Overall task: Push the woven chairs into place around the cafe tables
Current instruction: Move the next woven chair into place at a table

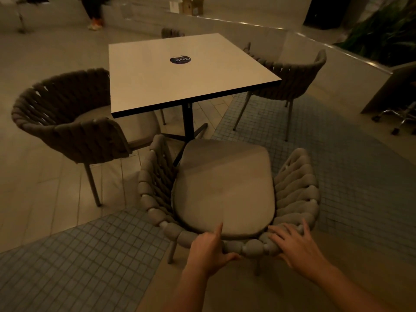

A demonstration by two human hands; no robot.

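Observation:
A woven chair [225, 188] with a grey seat cushion stands right in front of me, its seat facing the square white cafe table [180, 73]. Both my hands are on the rope-wrapped top of its backrest. My left hand [208, 248] grips the rim, thumb under it and index finger pointing out over the cushion. My right hand [295, 246] lies on the rim with fingers spread and fairly straight. The chair's front edge is near the table's black base, short of the tabletop.
A second woven chair [67, 118] sits at the table's left side and a third [290, 73] at its right; a fourth backrest [172, 32] peeks over the far edge. An office chair base [398, 118] stands at right, near a low wall and plants. A person's legs [94, 12] show far back.

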